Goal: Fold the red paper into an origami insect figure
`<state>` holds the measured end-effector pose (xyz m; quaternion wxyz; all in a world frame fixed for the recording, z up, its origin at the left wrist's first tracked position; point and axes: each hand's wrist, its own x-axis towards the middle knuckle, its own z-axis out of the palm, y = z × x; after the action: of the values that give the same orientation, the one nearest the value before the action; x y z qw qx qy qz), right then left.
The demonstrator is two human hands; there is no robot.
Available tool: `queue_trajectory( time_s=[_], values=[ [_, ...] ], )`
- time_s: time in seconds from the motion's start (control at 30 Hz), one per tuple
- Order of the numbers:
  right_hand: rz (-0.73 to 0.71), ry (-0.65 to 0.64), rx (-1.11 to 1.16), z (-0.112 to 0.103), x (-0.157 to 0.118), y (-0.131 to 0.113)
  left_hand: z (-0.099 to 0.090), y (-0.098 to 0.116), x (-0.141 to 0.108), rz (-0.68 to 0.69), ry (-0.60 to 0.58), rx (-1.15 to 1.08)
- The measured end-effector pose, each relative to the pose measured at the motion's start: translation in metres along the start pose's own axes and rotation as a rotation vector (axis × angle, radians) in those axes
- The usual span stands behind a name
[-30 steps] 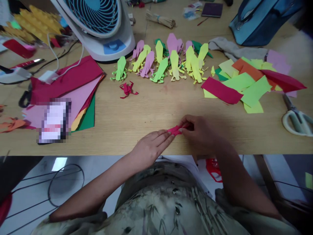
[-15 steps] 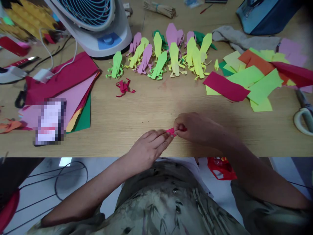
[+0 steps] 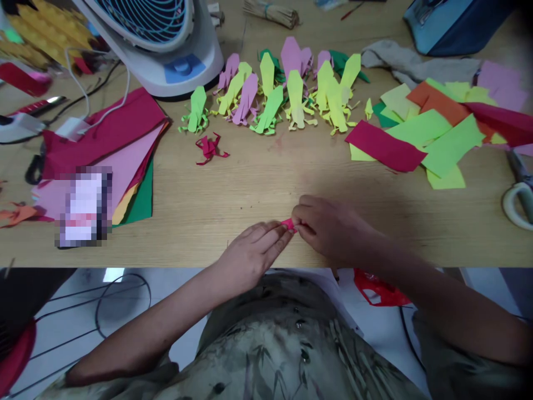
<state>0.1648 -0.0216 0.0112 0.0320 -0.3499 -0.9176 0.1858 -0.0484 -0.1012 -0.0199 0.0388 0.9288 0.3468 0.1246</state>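
Observation:
A small folded piece of red-pink paper (image 3: pixel 288 224) lies near the table's front edge, mostly covered by my fingers. My left hand (image 3: pixel 254 250) presses its left part down, fingers held together. From the right, my right hand (image 3: pixel 322 225) pinches its other end, fingers curled. Beyond my hands is a small red folded paper frog (image 3: pixel 211 149). Several folded paper squids (image 3: pixel 295 100) in yellow, green and pink stand in a group farther back.
A white fan (image 3: pixel 166 50) stands at the back left. Coloured paper sheets (image 3: pixel 137 194) and a phone (image 3: pixel 85 208) lie at left. Cut paper strips (image 3: pixel 452 144) and scissors (image 3: pixel 518 194) are at right; a blue bag (image 3: pixel 453 30) sits behind them.
My right hand has shifted slightly left and closer to my left hand. The red end that stuck out within its fingers no longer shows. My left hand stays in place.

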Motion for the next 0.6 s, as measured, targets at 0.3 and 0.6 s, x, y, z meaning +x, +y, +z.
queue_trajectory(
  time_s=[0.3,0.6],
  values=[
    [-0.098,0.078,-0.017,0.011,-0.014,0.004,0.000,0.004,0.005,-0.028,0.010,0.022],
    [-0.157,0.173,0.119,0.022,-0.026,0.014,-0.001,0.003,0.005,-0.034,0.039,0.034]
  ],
)
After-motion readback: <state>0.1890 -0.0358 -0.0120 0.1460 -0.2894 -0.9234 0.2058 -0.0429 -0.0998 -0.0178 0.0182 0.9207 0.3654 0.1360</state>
